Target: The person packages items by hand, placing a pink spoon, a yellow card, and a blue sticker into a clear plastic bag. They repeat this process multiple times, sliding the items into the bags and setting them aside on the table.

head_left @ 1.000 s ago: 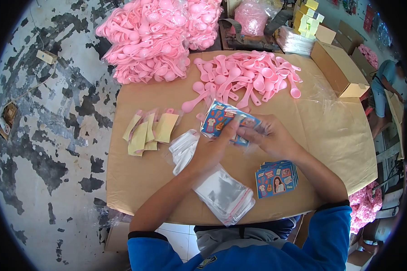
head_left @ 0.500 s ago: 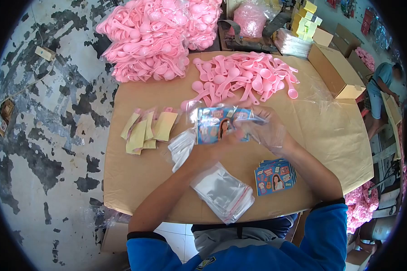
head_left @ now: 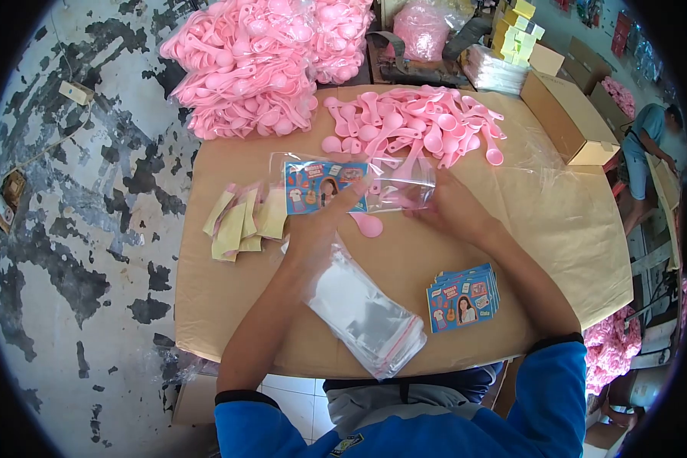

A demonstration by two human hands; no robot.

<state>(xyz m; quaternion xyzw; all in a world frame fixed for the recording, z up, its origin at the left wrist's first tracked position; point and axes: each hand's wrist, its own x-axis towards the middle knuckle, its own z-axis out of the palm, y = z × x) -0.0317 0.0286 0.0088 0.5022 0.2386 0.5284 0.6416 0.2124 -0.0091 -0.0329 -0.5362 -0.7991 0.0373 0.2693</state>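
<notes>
My left hand (head_left: 324, 221) is closed on a blue printed card (head_left: 304, 187) inside a clear plastic bag (head_left: 404, 195), its thumb across the card's front. At the bag's right end, my right hand (head_left: 459, 210) has its fingers closed on the plastic edge. Below the bag shows the bowl of a single pink spoon (head_left: 369, 224); the rest of that spoon is hidden. A pile of loose pink spoons (head_left: 416, 126) lies just beyond both hands. Between my forearms rests a stack of clear bags (head_left: 366, 305). A stack of blue cards (head_left: 462, 298) sits near my right forearm.
Several packed pieces with yellowish backs (head_left: 244, 221) lie on the left of the brown-covered table (head_left: 557, 244). Large bags of pink spoons (head_left: 252, 69) stand at the back left. A cardboard box (head_left: 569, 118) is at the back right. Another person (head_left: 649, 153) works beyond it.
My left hand has carried the bagged card leftward, and it now lies flatter. My right hand has shifted slightly to the bag's right end. A lone spoon bowl now shows beneath.
</notes>
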